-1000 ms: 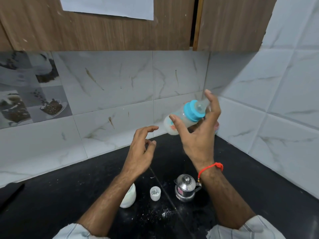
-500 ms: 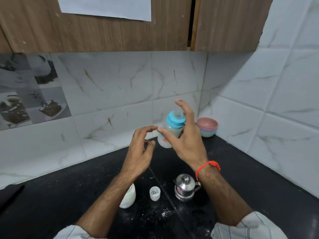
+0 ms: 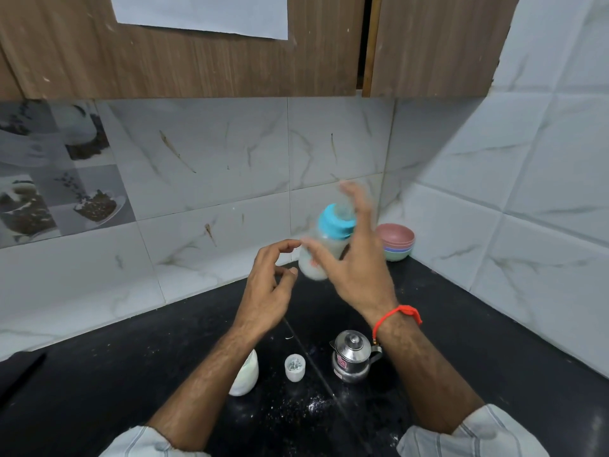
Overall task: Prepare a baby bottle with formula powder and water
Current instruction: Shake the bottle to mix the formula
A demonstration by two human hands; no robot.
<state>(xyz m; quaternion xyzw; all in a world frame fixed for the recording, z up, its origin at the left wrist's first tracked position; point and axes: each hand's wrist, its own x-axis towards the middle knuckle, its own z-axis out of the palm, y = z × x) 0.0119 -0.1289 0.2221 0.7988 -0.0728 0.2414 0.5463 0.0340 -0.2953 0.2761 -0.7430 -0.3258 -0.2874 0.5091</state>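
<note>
Right hand [image 3: 356, 272] holds the baby bottle [image 3: 324, 245] raised above the counter [image 3: 461, 341], thumb across the near side of the bottle body and a forefinger reaching up past the teat; the hand and bottle are motion-blurred. Left hand [image 3: 267, 288] is just beside it at the same height, fingers loosely curled, gripping nothing, its fingertips close to the bottle body but contact cannot be confirmed.

Nearest items: striped sleeves at both forearms, and a red thread bracelet [image 3: 397, 316] on the right wrist. On the black counter below the forearms, spilled white powder [image 3: 316, 404] lies scattered. Behind it, left to right: a white container [image 3: 247, 377], partly hidden by the left forearm; a small white cup [image 3: 294, 367] standing upright; a lidded steel pot [image 3: 352, 356] with a spout, just beside the right forearm.

Baby bottle: blue collar [image 3: 336, 222], body roughly upright with a slight tilt, whitish liquid visible in the lower part.

Farther back, in the counter corner, a stack of coloured bowls [image 3: 397, 242] sits against the marble-patterned wall tiles [image 3: 214, 159]. Above the tiles, wooden cabinet doors [image 3: 197, 67], with a white paper sheet [image 3: 201, 14] fixed to the left one.
</note>
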